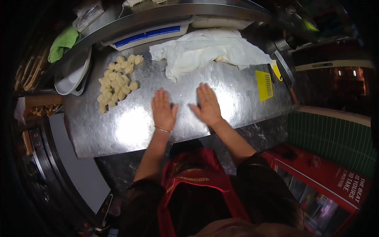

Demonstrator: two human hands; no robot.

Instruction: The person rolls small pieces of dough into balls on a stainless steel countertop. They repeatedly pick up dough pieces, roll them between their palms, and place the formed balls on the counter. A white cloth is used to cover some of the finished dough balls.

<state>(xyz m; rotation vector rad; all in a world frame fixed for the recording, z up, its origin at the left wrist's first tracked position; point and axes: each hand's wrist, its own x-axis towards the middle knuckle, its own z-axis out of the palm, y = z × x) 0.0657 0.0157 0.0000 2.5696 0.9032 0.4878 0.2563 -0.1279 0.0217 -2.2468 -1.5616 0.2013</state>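
My left hand [163, 111] is palm down over the stainless steel worktable [183, 118], fingers stretched forward and thumb out to the side. To its right, my right hand [208, 105] has the same flat pose, its thumb pointing inward. Neither hand grips anything; what may lie beneath the palms is hidden. Left of my left hand, small dough pieces [116, 84] form a loose pile on the metal. Beyond both hands lies a crumpled white cloth [201, 49]. A dough piece [219, 58] peeks out at the cloth's front edge.
A yellow dough scraper [264, 85] lies on the right, near a cleaver [283, 66] and a yellow-handled tool [276, 70]. Plastic tubs [148, 34] stand along the back under a metal shelf [177, 10]. On the left are a white basin [72, 72] and a green cloth [62, 44].
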